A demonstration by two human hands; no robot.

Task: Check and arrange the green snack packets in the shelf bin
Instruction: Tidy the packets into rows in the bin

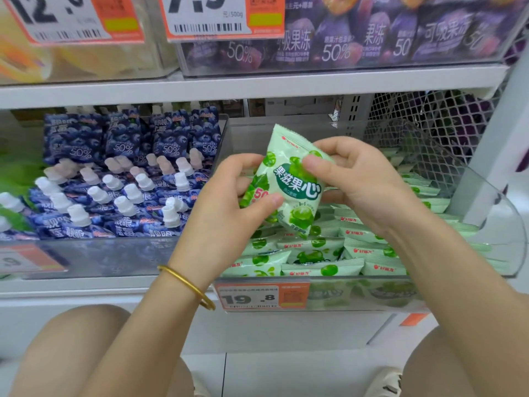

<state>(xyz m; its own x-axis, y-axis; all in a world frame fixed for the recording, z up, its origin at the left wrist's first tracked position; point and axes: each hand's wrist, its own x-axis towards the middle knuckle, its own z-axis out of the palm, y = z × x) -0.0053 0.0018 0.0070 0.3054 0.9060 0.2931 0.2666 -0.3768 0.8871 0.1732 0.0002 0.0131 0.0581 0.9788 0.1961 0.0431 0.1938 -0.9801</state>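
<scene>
In the centre of the frame, above the right-hand bin: one green packet (pixel 286 181) held up, printed face to the camera, top leaning left. The left hand (pixel 229 196) pinches its lower left edge, thumb on the front and fingers behind. The right hand (pixel 357 181) pinches the upper right edge in the same way, fingers curled round the back. Both grips are narrow and closed on the packet. There is a gold bangle (pixel 186 283) on the left wrist.

Below the hands, centre right: a clear plastic bin (pixel 492 224) with a curved side wall. It holds many more green packets (pixel 315 253), lying flat and overlapping in rough rows from front to back. The held packet is clear of the pile at its top; whether its lower end touches the pile I cannot tell. A price tag (pixel 262 296) reading 19.8 is clipped to the bin's front edge.

Left of centre: a second clear bin (pixel 100 253), just beside the first, full of blue spouted pouches (pixel 114 181) with white caps. The back row stands upright and the front ones lie down.

Upper right, on the shelf above: a clear bin of purple pouches (pixel 343 38). Upper left: yellow packs (pixel 34 58), blurred, with orange price cards (pixel 223 15) hanging in front.

Right edge: a white mesh panel (pixel 429 124) behind the green bin.
</scene>
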